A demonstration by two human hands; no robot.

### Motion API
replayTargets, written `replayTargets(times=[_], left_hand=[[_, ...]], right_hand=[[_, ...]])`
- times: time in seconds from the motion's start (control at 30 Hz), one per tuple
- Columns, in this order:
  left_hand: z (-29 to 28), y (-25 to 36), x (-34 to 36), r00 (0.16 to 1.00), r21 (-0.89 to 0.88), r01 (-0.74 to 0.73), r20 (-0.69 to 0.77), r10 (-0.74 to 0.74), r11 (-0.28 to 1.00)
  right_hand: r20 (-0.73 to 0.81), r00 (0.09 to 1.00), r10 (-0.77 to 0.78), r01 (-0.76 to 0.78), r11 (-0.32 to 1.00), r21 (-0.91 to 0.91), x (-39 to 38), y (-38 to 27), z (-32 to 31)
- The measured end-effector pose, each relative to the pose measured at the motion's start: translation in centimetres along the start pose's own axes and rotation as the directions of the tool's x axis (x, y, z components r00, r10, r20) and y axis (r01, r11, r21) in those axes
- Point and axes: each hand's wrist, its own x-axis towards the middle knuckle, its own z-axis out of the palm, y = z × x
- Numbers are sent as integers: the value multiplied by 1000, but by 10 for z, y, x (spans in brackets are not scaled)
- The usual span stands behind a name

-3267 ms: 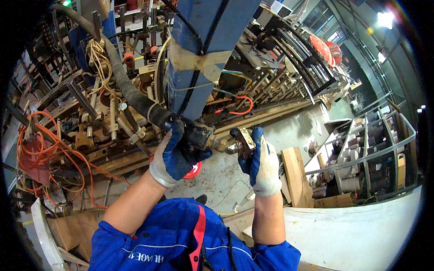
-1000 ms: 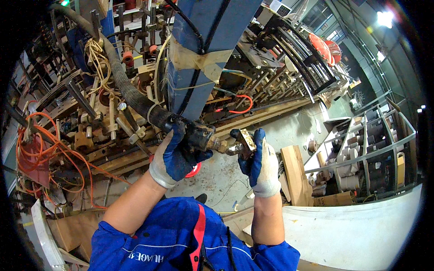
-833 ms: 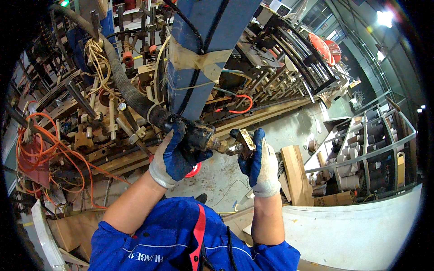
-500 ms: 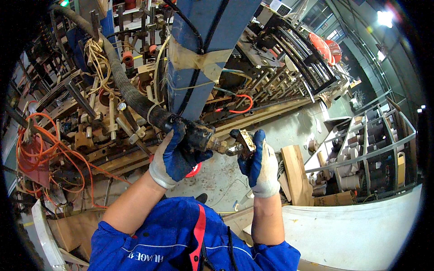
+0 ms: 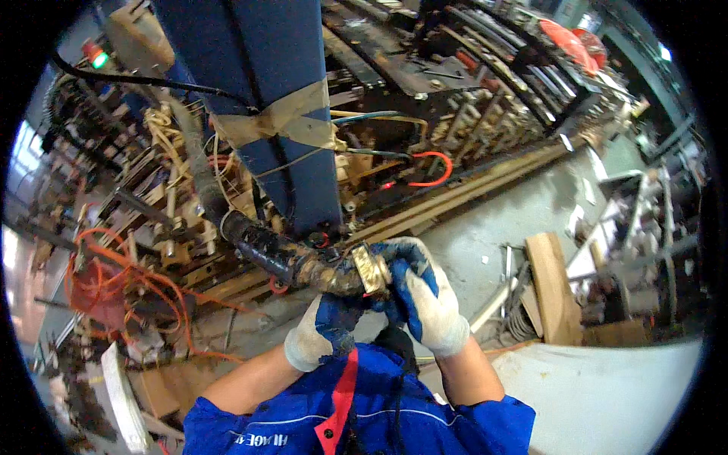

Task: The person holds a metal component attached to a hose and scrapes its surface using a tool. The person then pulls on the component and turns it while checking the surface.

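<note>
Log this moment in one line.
left hand: beneath end of dark hose | right hand: gripping brass-coloured block | blue post: beyond hose

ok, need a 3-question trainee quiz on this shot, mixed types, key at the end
1. True or false: the left hand is bare.
2. What colour is the column with tape around it? A) red B) blue C) white
3. Short answer: what metal piece does the right hand hold?

Key: 1. False, it is gloved. 2. B. 3. A brass-coloured block.
</note>
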Motion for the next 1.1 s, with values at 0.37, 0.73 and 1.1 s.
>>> replayTargets(times=[0.37,0.73,1.1], left_hand=[[106,1,50,603,264,-510,-569,559,819],[122,10,51,604,71,-684,-502,619,726],[124,13,54,603,-30,-743,-465,649,669]], right_hand=[[549,746,-376,520,844,-128,37,3,-64],[558,727,-400,579,794,-185,47,-30,-91],[646,662,-381,607,778,-162,62,-52,-90]])
